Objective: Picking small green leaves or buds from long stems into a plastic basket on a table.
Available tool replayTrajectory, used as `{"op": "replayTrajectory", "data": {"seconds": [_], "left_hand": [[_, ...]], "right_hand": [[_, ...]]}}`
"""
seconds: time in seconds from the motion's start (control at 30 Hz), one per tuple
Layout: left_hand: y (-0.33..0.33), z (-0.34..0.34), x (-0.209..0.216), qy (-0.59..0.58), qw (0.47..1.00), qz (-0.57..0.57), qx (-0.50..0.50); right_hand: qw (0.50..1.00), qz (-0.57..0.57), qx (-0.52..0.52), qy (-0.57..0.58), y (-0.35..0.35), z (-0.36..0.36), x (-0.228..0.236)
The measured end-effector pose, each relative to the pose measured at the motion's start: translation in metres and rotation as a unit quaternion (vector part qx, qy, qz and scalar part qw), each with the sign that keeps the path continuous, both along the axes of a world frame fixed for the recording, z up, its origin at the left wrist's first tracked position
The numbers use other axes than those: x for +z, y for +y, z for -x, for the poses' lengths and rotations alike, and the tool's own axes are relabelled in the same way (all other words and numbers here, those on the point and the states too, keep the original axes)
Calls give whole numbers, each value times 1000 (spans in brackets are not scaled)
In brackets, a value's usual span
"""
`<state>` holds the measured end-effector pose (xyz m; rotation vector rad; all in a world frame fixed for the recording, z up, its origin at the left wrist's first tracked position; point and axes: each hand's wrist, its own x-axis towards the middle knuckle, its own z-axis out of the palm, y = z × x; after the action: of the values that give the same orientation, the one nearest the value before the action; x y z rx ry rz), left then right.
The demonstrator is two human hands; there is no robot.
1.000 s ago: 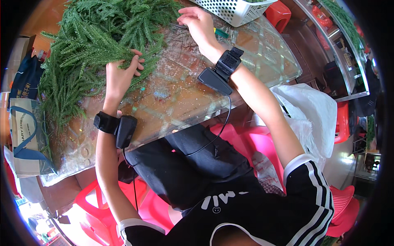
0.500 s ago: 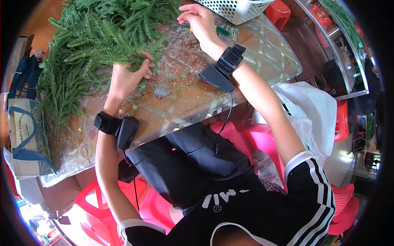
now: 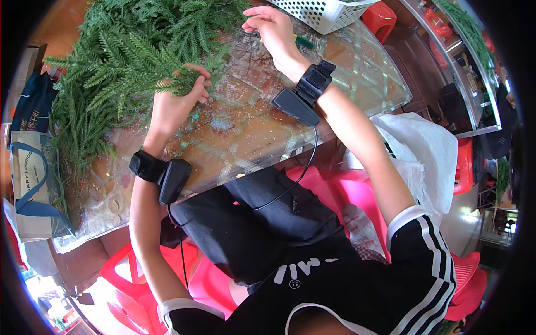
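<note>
Holding green sprigs [image 3: 131, 62] bunched looks like the step right now: left hand [image 3: 174, 109], upper left of the frame, has its fingers wrapped round their near end. Can't tell if the right hand [image 3: 273, 36], top centre and loosely curled, is pinching anything; next move probably calls for a grip that won't scatter them.

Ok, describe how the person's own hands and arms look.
The left hand and right hand are gloveless. Each wrist wears a black strap carrying a boxy black device with a thin black cable. The short black sleeves have white cuffs; white stripes run along the right one.
</note>
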<state>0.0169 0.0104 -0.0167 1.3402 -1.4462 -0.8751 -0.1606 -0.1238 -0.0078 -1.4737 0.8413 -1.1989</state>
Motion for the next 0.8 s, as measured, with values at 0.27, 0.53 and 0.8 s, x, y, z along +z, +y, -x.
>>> {"op": "replayTrajectory", "data": {"seconds": [0.27,0.53,0.8], "left_hand": [[-4,-1,4,10,992,88,93],[-6,-8,1,13,978,141,155],[-8,-8,1,31,977,123,172]], "right_hand": [[999,46,-8,-4,-4,3,-6],[998,52,-8,-21,-2,-1,-6],[999,42,-9,-19,0,1,-3]]}}
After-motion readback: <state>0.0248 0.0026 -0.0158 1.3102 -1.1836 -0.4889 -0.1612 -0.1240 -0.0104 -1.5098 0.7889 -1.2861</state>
